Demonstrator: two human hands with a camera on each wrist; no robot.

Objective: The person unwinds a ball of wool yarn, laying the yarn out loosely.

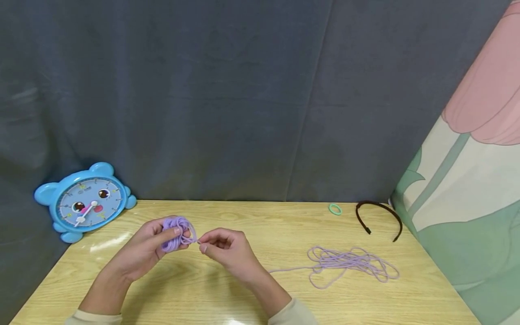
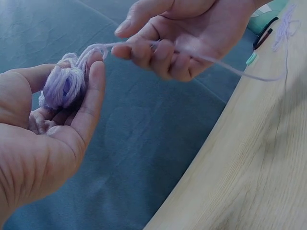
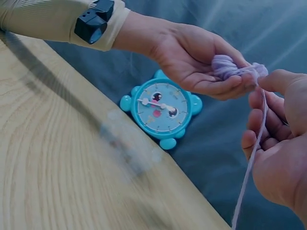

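My left hand (image 1: 144, 246) holds a small wound bundle of lilac yarn (image 1: 172, 234), thumb on top and fingers beneath it. Close by on the right, my right hand (image 1: 231, 253) pinches the yarn strand between thumb and index finger, right at the bundle's looped end. In the left wrist view the strand (image 2: 225, 64) runs from that pinch across the right palm and on to the table. A loose heap of the same yarn (image 1: 349, 264) lies on the table to the right, its tail leading back under the right forearm.
A blue animal-shaped clock (image 1: 90, 205) leans at the table's back left. At the back right lie a green ring-shaped band (image 1: 335, 209) and a dark headband (image 1: 379, 205). Behind the wooden table (image 1: 183, 293) hangs a dark grey curtain (image 1: 223, 99); a flower-patterned cloth (image 1: 467, 203) borders the right.
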